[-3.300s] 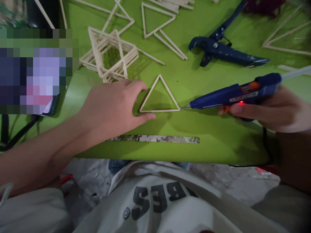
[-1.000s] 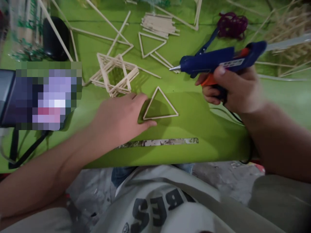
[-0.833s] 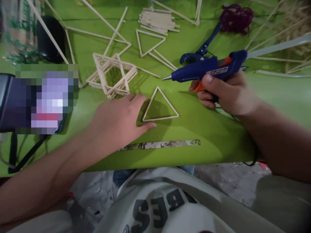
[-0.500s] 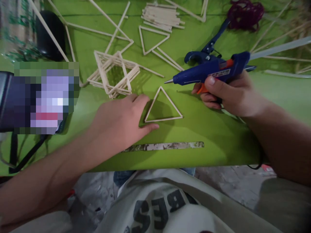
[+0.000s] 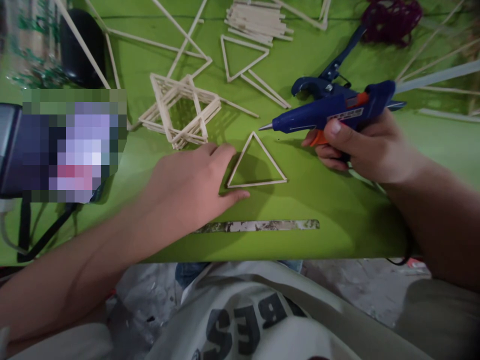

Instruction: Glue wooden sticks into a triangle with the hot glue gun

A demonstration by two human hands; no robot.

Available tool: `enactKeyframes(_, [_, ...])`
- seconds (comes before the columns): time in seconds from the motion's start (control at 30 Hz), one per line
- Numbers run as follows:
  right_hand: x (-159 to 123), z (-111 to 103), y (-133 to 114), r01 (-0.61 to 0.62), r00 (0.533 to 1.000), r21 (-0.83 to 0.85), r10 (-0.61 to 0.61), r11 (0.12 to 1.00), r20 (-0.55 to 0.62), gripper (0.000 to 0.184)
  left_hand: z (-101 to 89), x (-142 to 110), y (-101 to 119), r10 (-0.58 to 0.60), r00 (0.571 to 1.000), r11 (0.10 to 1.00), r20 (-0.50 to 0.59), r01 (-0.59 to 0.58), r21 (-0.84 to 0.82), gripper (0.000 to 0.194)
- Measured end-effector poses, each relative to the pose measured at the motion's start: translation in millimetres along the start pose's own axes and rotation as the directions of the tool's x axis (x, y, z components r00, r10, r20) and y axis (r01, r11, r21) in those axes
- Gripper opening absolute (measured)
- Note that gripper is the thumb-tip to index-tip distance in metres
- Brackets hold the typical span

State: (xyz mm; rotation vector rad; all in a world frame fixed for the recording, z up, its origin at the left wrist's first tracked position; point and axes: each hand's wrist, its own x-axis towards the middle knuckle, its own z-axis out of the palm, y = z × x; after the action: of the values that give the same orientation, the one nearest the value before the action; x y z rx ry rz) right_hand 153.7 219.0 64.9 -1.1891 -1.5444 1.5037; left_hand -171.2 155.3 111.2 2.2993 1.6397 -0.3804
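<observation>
My right hand (image 5: pixel 360 142) is wrapped round a blue hot glue gun (image 5: pixel 311 115) with an orange trigger; a clear glue stick (image 5: pixel 438 77) juts from its back. The metal nozzle points left, just above the tip of a triangle of thin wooden sticks (image 5: pixel 258 184) lying flat on the table. At that triangle's left side rests my left hand (image 5: pixel 198 180), thumb and fingers apart, gripping nothing. Whether its fingers touch the sticks, I cannot tell. Just behind it stands a star-shaped stack of stick triangles (image 5: pixel 180 112).
Another stick triangle (image 5: pixel 245 64) and a stick bundle (image 5: pixel 257 22) lie farther back. A blue cutter (image 5: pixel 324 82) sits behind the glue gun, near purple cord (image 5: pixel 392 20). Along the front lies a stained flat strip (image 5: pixel 262 226). At left are a blurred-out screen (image 5: pixel 82 150) and cables.
The whole scene has shifted slightly to the right and up in view. Both hands, the glue gun and the triangle keep nearly the same places relative to each other.
</observation>
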Motion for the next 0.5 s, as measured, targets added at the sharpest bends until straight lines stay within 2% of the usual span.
enactKeyframes(0.17, [-0.5,1.0,2.0,0.011,1.000,-0.019,-0.011,1.000,-0.003,0.055,-1.3,0.3,0.3,0.003,1.000,1.000,0.018,-0.003,0.005,0.068])
enactKeyframes(0.3, [-1.5,2.1,5.3,-0.009,1.000,-0.117,0.006,0.993,-0.025,0.044,-4.4,1.4,3.3,-0.010,0.999,1.000,0.047,0.010,-0.013,0.070])
enactKeyframes(0.5, [-1.2,3.4,4.5,-0.026,0.999,-0.219,0.021,0.975,-0.026,0.054,-7.4,-0.1,7.1,0.010,1.000,1.000,0.014,-0.011,0.024,0.065])
